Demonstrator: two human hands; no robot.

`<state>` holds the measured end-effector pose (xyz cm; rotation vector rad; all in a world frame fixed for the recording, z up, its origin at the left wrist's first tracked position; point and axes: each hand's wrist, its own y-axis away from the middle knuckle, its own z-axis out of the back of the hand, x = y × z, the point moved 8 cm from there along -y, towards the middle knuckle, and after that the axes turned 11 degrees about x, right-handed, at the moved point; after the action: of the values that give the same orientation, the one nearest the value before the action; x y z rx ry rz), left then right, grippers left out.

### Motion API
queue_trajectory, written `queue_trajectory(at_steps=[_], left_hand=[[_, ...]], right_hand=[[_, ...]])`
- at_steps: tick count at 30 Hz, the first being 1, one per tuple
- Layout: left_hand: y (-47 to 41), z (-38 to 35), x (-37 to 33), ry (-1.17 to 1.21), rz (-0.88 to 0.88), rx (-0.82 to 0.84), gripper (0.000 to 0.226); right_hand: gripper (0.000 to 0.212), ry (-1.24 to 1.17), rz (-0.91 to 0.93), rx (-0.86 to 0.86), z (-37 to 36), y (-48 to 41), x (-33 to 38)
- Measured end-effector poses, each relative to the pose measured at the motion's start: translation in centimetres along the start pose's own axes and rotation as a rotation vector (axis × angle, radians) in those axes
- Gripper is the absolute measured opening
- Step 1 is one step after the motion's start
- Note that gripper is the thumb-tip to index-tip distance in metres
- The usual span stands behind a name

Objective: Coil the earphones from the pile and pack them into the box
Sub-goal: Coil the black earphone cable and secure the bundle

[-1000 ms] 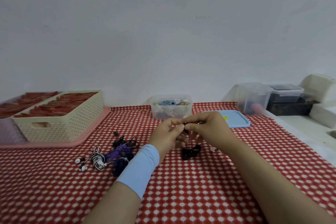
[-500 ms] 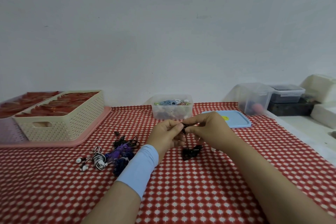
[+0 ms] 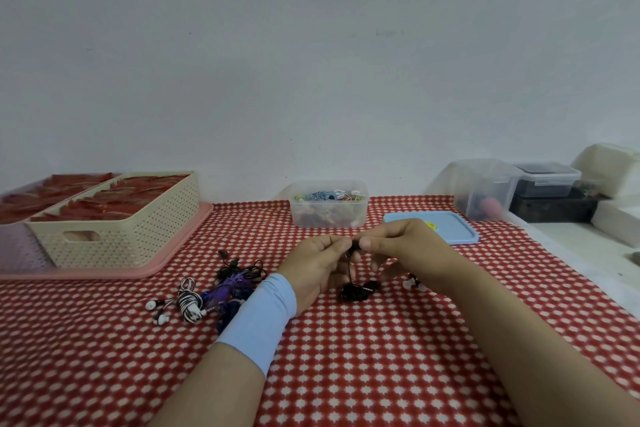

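Grip first: both hands are pinching the same bit of the black earphones [image 3: 356,292], left hand [image 3: 317,269] from one side and right hand [image 3: 414,248] from the other. The thumbs and forefingers are nearly touching, so it's a tight, narrow pinch on each side. Both hands are up off the cloth with the other fingers curled loosely underneath. A thin black cord drops straight down from the pinch to the rest of that set, a dark little bundle lying on the red checked tablecloth [image 3: 381,357] right below and between the hands. The left forearm comes in from the bottom with a light blue wristband [image 3: 259,315] on it, and the right forearm slants in from the lower right corner. The pile [image 3: 235,284] of tangled black and purple earphones sits just left of the left wrist, and the wristband covers its near edge. A black-and-white striped set [image 3: 189,302] lies on the pile's left side. Something small and white pokes out from under the right hand, can't really tell what. The clear box [image 3: 329,215] with coloured earphones inside is behind the hands by the wall, open on top. A blue lid [image 3: 453,230] lies flat to its right, partly hidden by the right hand. There's a cream basket [image 3: 117,236] on a pink tray [image 3: 162,263] far left, and more tubs [image 3: 485,184] far right.
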<state>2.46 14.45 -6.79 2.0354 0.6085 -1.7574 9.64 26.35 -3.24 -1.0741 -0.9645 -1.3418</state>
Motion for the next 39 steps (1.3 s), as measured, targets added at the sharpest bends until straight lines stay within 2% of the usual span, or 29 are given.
queue_trajectory(at_steps=[6, 11, 15, 20, 25, 31, 34, 39], left_hand=[[0.3, -0.9, 0.0, 0.097, 0.013, 0.079, 0.021], [0.0, -1.0, -0.3, 0.208, -0.023, 0.045, 0.02], [0.1, -1.1, -0.2, 0.168, -0.006, 0.055, 0.021], [0.2, -0.9, -0.2, 0.171, 0.004, 0.055, 0.018], [0.2, -0.2, -0.6, 0.102, -0.039, -0.062, 0.015], [-0.1, 0.2, -0.3, 0.169, -0.065, -0.057, 0.013], [-0.1, 0.6, -0.4, 0.082, -0.108, -0.102, 0.015], [0.4, 1.6, -1.4, -0.137, -0.213, -0.21, 0.015]], right_hand=[[0.015, -0.102, -0.03, 0.057, -0.7, -0.1, -0.5], [0.014, -0.195, 0.03, 0.067, -0.9, -0.1, 0.0], [0.01, -0.123, 0.042, 0.073, -0.9, -0.1, 0.4], [0.007, -0.078, 0.063, 0.0, -0.6, -0.2, 0.7], [0.01, -0.09, 0.059, -0.069, -0.1, -0.1, 0.4], [0.011, 0.028, 0.091, -0.143, 0.6, -0.2, 0.5], [0.012, 0.104, 0.132, -0.175, 0.7, -0.3, 0.8], [0.013, 0.053, 0.131, -0.167, 0.3, -0.3, 0.9]])
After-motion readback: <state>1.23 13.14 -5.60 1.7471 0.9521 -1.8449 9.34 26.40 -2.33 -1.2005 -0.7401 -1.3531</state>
